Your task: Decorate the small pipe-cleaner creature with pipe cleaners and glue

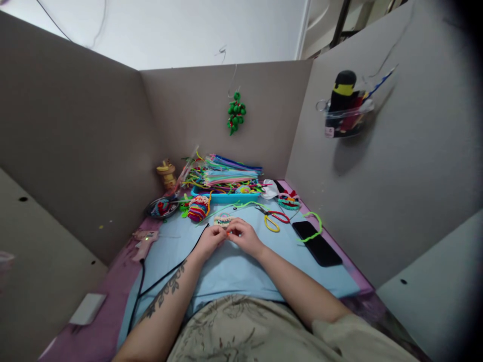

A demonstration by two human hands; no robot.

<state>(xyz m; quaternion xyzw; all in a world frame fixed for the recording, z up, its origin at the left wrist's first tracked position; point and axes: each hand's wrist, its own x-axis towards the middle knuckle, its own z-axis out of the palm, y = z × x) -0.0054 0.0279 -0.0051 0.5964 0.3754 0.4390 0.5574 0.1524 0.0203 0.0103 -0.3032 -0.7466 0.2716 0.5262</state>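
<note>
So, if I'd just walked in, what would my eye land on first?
Probably the big heap of bright fuzzy stems, piled on the blue tray at the back of the table. Next, the green ornament hanging against the back panel above it. Then the left hand and right hand, fingertips meeting at a small orange piece.

A pale blue cloth (260,274) covers most of the pink-purple tabletop (115,296). Toward the back sits a shallow bright-blue tray (236,198), a rainbow-striped fuzzy ball (198,209) just beside it. Nearer me there's a small cream knobbly piece (222,220). Red-and-yellow-handled scissors (265,214) and a flat black phone (322,250) lie rightward; leftward, a pale pink glue gun (145,245) and a white rectangular box (88,308).
</note>
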